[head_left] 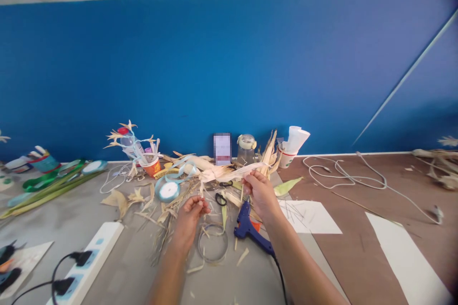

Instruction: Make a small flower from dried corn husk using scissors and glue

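Observation:
A pale dried corn husk (229, 173) stretches above the table between my two hands. My right hand (260, 194) pinches its right end between thumb and fingers. My left hand (191, 214) is closed around a thin strip that hangs from the husk's left end. Below my hands lies a ring of grey wire (213, 258). A blue glue gun (246, 223) rests beside my right wrist, its cord running toward me. Black-handled scissors (221, 199) lie between the hands, partly covered by husk scraps.
Light-blue ribbon rolls (169, 191), a red cup (152, 166), a phone (222, 148), a jar (246, 149) and a cup with white paper (286, 156) stand toward the blue partition. A power strip (95, 257) lies left; white cables (352, 178) and paper (322, 217) lie right.

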A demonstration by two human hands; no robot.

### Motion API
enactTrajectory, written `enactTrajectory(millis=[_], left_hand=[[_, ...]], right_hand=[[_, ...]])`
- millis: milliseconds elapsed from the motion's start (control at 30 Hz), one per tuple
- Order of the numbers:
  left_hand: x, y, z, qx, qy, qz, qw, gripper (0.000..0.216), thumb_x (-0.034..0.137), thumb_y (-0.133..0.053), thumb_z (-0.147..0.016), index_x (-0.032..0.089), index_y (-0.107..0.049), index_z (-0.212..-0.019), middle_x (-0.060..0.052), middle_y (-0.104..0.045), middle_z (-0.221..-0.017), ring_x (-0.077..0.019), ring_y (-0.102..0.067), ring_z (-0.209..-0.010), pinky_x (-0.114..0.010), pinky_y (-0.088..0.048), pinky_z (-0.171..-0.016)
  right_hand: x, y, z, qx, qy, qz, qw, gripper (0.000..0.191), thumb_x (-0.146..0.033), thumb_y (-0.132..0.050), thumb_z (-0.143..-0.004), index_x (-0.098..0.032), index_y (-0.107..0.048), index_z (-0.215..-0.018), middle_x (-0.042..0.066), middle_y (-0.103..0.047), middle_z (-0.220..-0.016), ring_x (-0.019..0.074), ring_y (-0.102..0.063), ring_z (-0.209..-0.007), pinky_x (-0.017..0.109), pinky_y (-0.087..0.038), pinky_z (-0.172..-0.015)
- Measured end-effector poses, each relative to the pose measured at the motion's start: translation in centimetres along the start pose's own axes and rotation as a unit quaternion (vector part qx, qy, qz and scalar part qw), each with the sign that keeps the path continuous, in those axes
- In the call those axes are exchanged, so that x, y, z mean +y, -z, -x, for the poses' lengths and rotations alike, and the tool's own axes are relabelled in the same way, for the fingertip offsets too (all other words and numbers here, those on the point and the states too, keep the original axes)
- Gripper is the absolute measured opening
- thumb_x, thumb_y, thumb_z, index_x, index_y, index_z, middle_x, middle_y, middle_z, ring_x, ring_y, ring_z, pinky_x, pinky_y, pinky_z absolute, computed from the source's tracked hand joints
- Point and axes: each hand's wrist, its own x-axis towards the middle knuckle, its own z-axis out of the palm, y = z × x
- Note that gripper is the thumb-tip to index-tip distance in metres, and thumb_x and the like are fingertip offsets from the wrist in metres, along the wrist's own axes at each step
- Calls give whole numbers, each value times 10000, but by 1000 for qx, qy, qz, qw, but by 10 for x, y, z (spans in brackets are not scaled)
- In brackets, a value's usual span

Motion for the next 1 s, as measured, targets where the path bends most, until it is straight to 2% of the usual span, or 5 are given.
enactTrajectory(millis=[233,433,500,767,1000], left_hand=[[-7,5,-5,34,-12,-189,981,233,401,-597,-696,180,-583,-769,-8,-646,-621,-203,-633,-667,-341,-425,-741],[-10,13,-11,61,-161,-373,912,141,302,-530,-725,196,-621,-706,-30,-638,-718,-196,-580,-734,-303,-408,-703],[-10,13,-10,56,-177,-427,885,144,255,-505,-737,198,-635,-715,-34,-644,-741,-189,-573,-730,-297,-394,-702],[-4,5,-2,57,-107,-607,785,168,185,-495,-774,221,-659,-776,-36,-699,-823,-209,-607,-818,-357,-277,-821],[-7,6,-5,50,-85,-650,754,181,210,-476,-792,225,-653,-757,-40,-706,-816,-223,-622,-813,-366,-256,-799]], right_hand=[[-3,-3,4,-14,-9,4,1000,126,-212,-611,-608,-173,-495,-575,-49,-527,-527,40,-332,-389,228,-206,-417],[-6,-5,6,-16,-10,23,1000,140,-241,-606,-614,-177,-488,-576,-47,-511,-525,45,-329,-395,231,-200,-420],[-6,-5,6,-17,-9,24,1000,139,-232,-604,-612,-178,-481,-575,-50,-508,-518,44,-324,-391,231,-196,-420],[-4,-5,6,-28,-17,29,999,134,-226,-599,-631,-177,-480,-594,-51,-516,-516,42,-319,-392,232,-188,-432],[-5,-4,7,-32,-20,29,999,157,-249,-612,-619,-177,-480,-576,-49,-509,-515,46,-318,-401,235,-181,-434]])
